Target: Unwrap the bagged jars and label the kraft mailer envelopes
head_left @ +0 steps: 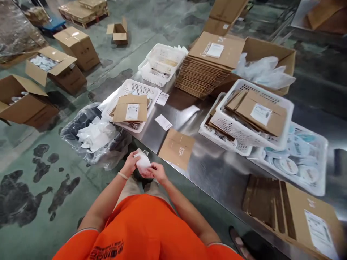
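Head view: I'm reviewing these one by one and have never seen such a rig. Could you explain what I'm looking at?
There is no machine here. A person in an orange shirt works bare-handed, and the single picture comes from a camera worn on their head, looking forward and down.

The left hand and right hand together hold a small white item in front of the body; exactly what it is, I can't tell.

On the metal table lie a flat cardboard piece, paper slips, a stack of flattened cartons and several white plastic baskets. Beside the table, a plastic-lined bin holds crumpled white material.
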A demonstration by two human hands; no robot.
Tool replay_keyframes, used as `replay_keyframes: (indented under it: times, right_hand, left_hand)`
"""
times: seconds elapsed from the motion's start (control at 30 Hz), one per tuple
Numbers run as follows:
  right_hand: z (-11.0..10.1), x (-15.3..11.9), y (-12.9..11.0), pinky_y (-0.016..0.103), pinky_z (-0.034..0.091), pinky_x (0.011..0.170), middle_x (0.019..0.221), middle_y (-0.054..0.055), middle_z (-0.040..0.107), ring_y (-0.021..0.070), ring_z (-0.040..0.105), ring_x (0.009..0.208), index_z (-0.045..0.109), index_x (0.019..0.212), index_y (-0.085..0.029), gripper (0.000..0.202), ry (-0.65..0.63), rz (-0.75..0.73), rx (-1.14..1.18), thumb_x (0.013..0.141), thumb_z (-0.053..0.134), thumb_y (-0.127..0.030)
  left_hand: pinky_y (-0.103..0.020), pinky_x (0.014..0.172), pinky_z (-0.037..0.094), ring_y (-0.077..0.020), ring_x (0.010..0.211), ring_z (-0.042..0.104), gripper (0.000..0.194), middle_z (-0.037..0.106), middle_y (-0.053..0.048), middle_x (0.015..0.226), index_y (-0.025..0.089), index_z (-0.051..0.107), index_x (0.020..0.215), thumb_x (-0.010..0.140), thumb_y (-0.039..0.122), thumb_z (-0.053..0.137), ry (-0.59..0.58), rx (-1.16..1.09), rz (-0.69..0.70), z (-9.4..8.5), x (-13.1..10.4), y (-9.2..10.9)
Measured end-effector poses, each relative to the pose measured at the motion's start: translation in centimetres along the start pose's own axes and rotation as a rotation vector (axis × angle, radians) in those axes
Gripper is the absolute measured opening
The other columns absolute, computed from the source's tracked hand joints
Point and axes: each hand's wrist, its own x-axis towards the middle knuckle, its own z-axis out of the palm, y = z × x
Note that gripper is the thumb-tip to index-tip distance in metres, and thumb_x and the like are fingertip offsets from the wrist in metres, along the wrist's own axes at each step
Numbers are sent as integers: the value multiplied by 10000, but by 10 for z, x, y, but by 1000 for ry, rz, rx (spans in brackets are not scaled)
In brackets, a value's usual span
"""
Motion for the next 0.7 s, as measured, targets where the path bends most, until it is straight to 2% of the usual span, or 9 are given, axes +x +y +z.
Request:
replay_keyframes:
  times: [0.07, 0.13, 0.2, 0.27, 0.3, 0.37, 0.5, 0.7]
  right_hand:
    - [0, 3, 1, 292, 424, 606, 588, -42, 564, 166, 512, 597, 589, 769, -252, 344, 177, 14, 18, 652, 778, -515]
    - [-5, 5, -1, 287, 426, 586, 563, -60, 560, 165, 507, 562, 594, 826, -266, 347, 283, 23, 27, 626, 784, -476]
    - [-11, 4, -3, 287, 447, 594, 585, -47, 604, 168, 540, 569, 613, 804, -259, 307, 284, 11, 16, 626, 775, -450]
    - [-18, 2, -3, 299, 489, 634, 666, -3, 691, 183, 605, 621, 656, 758, -239, 260, 264, -7, 8, 628, 769, -434]
    - [-22, 0, -3, 310, 510, 658, 711, 19, 728, 192, 634, 651, 682, 747, -230, 250, 250, -10, 7, 623, 774, -427]
    - [-30, -4, -3, 331, 537, 688, 756, 42, 767, 208, 668, 681, 728, 750, -219, 256, 217, -2, 9, 596, 798, -412]
    - [-45, -13, -2, 342, 533, 672, 706, 40, 761, 212, 661, 649, 769, 736, -208, 268, 209, 1, -2, 560, 826, -401]
    - [-59, -36, 3, 367, 529, 717, 708, 31, 733, 224, 645, 687, 742, 681, -232, 156, 351, -19, -111, 655, 777, -382]
  left_hand:
    - [-283, 637, 521, -158, 657, 631, 791, 683, 4, 796, 165, 554, 1369, 764, 578, 853, -18, 26, -45, 4, -4, -8]
    - [-294, 654, 532, -172, 681, 650, 890, 708, -8, 834, 186, 519, 1459, 737, 579, 862, -146, 93, -25, 8, -11, -19]
    - [-294, 684, 536, -176, 712, 658, 900, 728, -21, 856, 165, 632, 1355, 570, 458, 963, -253, 190, 28, 11, -17, -29]
    - [-290, 689, 528, -176, 707, 653, 715, 738, -34, 823, 123, 755, 1097, 454, 338, 982, -272, 266, 67, 14, -20, -37]
    - [-290, 679, 520, -174, 690, 647, 609, 738, -38, 789, 114, 779, 982, 437, 305, 972, -260, 288, 71, 16, -20, -40]
    - [-284, 658, 505, -171, 660, 640, 475, 739, -32, 734, 117, 801, 877, 448, 262, 945, -232, 329, 78, 20, -18, -43]
    - [-269, 633, 500, -169, 648, 653, 454, 750, -9, 713, 119, 831, 891, 449, 175, 911, -216, 418, 91, 31, -13, -43]
    - [-271, 621, 524, -164, 623, 658, 482, 727, 6, 672, 106, 815, 912, 449, 132, 945, -270, 436, 33, 54, -8, -50]
